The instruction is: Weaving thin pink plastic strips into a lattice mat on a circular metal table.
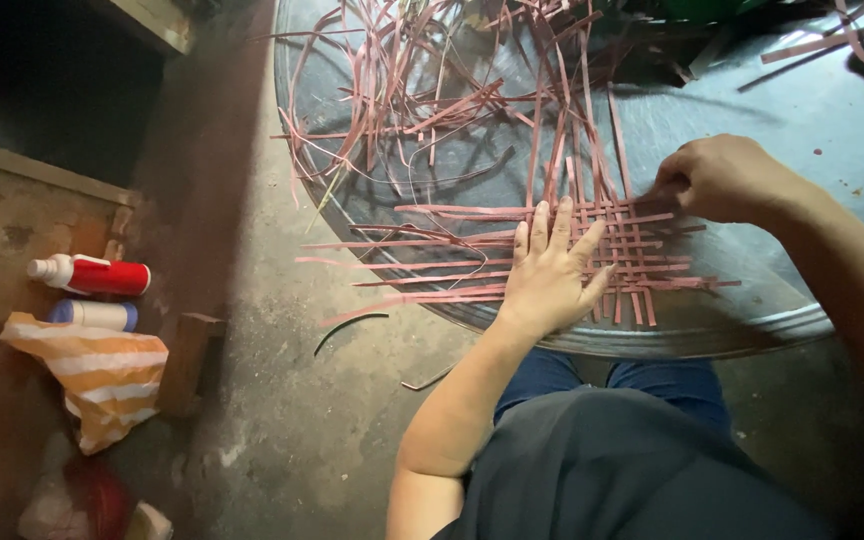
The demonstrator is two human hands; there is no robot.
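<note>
A flat woven mat of thin reddish-pink strips [642, 262] lies on a round dark metal tray [752, 330] in front of me. My left hand [552, 272] presses flat on the mat's left part, fingers spread. My right hand [717, 178] sits at the mat's upper right edge, its fingers pinched on a reddish strip there. Long loose ends of the strips [422, 245] stick out to the left past the tray's rim.
A tangled heap of loose reddish strips [432, 90] covers the tray's far left half. On the left stand a red and white bottle [92, 275], a blue and white bottle [94, 315] and an orange-striped bag [102, 375]. The floor is bare concrete [282, 420].
</note>
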